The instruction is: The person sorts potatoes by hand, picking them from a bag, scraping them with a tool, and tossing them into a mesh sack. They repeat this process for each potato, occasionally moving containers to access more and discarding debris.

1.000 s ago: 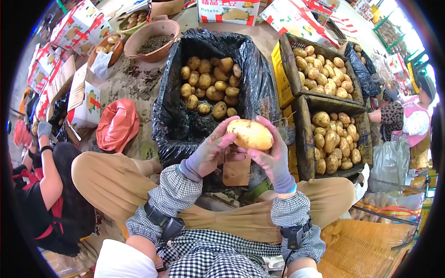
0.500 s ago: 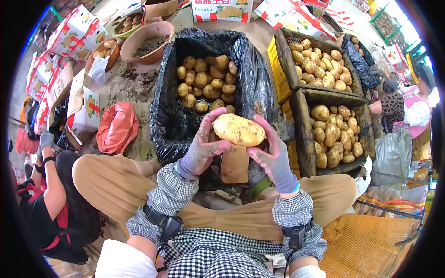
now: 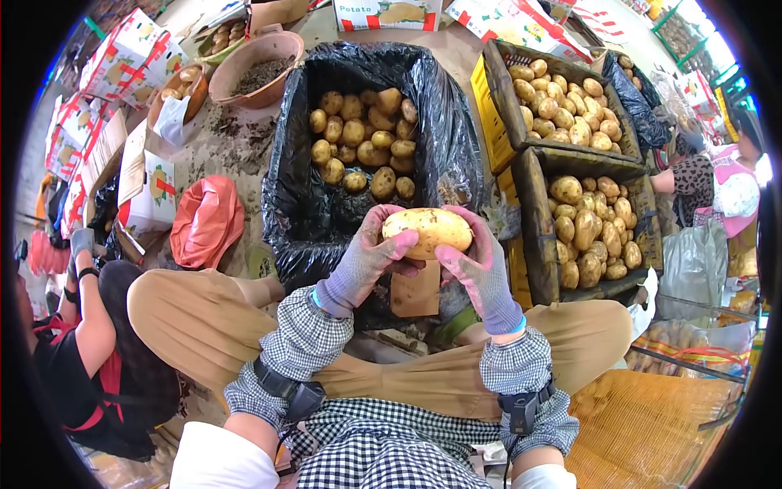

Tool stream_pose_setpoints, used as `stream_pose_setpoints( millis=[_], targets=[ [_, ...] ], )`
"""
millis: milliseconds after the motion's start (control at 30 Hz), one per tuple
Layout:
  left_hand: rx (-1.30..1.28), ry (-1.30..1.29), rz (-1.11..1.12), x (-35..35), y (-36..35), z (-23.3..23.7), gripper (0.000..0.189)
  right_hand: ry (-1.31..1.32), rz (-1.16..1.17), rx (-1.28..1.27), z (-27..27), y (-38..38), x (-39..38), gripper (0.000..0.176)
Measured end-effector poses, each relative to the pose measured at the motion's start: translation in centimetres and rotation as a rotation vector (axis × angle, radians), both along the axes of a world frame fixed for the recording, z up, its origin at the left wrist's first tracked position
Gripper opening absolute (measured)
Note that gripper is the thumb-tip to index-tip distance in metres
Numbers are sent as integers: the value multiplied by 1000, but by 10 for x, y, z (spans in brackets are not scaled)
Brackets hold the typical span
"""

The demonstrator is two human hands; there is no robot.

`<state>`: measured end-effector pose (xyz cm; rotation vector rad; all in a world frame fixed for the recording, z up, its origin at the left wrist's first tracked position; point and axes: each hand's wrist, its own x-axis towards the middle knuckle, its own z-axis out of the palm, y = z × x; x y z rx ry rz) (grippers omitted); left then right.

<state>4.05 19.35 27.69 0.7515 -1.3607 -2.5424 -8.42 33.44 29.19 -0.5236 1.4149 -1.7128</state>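
Note:
Between my two gloved hands is one large, pale yellow potato (image 3: 428,231) with small brown specks. My left hand (image 3: 371,254) grips its left end, thumb across the front. My right hand (image 3: 481,265) is closed on the right end, its thumb pressed to the lower side. The fingers behind the potato are partly hidden. Just beyond my hands stands a crate lined with a black plastic bag (image 3: 285,183), with several potatoes (image 3: 353,132) heaped toward its far side. A piece of brown cardboard (image 3: 415,292) lies below my hands.
Two dirty crates of potatoes, a far one (image 3: 509,122) and a near one (image 3: 544,244), stand at the right. An orange-red bag (image 3: 207,222) and a clay-coloured basin (image 3: 236,85) are at left. Co-workers sit at the left (image 3: 98,350) and right (image 3: 692,187).
The potato has been turned slightly and shifted a little right in my hands. Both thumbs have moved onto its near face, and my fingers have closed in around it.

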Motion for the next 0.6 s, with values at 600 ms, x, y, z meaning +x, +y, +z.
stream_pose_setpoints(
  millis=[600],
  targets=[
    [-95,-107,0,-2,9,-7,48,-55,-56,95,-10,5,3,42]
  ],
)
